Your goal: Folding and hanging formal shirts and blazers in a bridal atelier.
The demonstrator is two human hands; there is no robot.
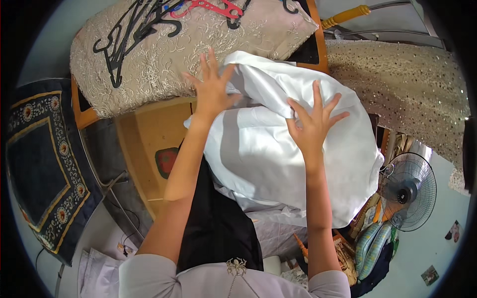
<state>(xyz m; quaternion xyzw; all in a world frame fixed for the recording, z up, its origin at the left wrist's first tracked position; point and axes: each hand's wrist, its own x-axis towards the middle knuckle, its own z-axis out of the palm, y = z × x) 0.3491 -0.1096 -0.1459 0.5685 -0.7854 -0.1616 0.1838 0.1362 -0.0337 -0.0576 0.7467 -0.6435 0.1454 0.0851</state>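
A large piece of white satin fabric is bunched in front of me, draped over my lap side and the table edge. Its upper part is folded over in a loose roll. My left hand has its fingers spread at the fabric's upper left edge, holding nothing. My right hand is spread above the folded part, its fingers apart; whether it touches the satin I cannot tell. Beyond the left hand lies a beige embroidered lace cloth on the table.
Black plastic hangers and a red hanger lie on the lace cloth. A sequined fabric hangs at the right, above an electric fan. A dark patterned rug hangs at the left. A cardboard sheet is below the table.
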